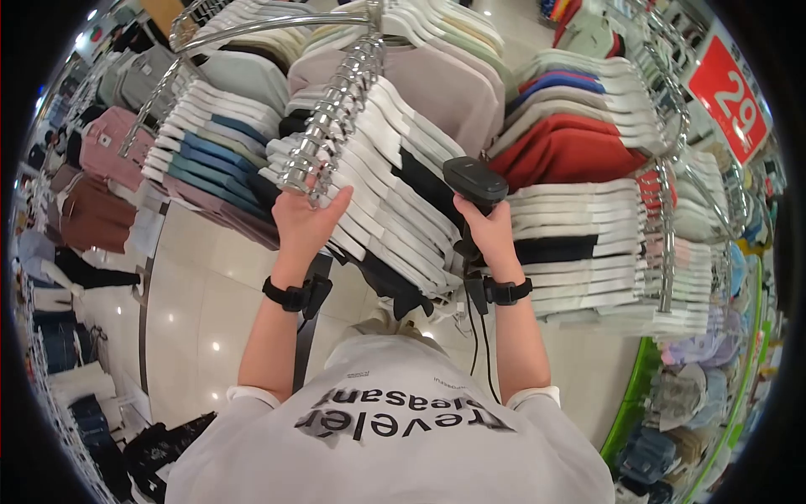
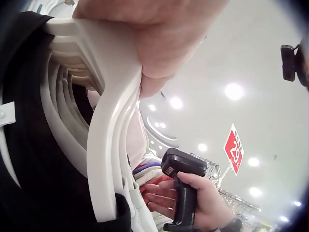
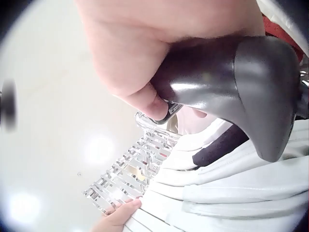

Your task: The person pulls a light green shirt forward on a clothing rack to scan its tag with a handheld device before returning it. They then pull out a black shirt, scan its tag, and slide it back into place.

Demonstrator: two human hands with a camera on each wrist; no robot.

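My left hand (image 1: 306,223) (image 2: 169,34) (image 3: 116,218) is at the front end of a chrome rail (image 1: 332,113), its fingers round the necks of white hangers (image 2: 116,101). Light tops and several dark ones hang close together below it. To the right, my right hand (image 1: 491,233) (image 2: 208,199) (image 3: 130,43) holds a black handheld scanner (image 1: 475,181) (image 2: 185,166) (image 3: 212,77) by its handle, with the thumb against it. The scanner's head is above the row of white garments (image 3: 241,188). Part of the left fingers is hidden behind the hangers.
Blue and grey clothes (image 1: 214,155) hang at the left. Red (image 1: 562,151) and white garments (image 1: 579,202) hang on a rack at the right, near a red sign (image 1: 732,101) reading 29. Black cables (image 1: 487,336) trail from beside my right wrist. Pale floor tiles (image 1: 210,302) lie below.
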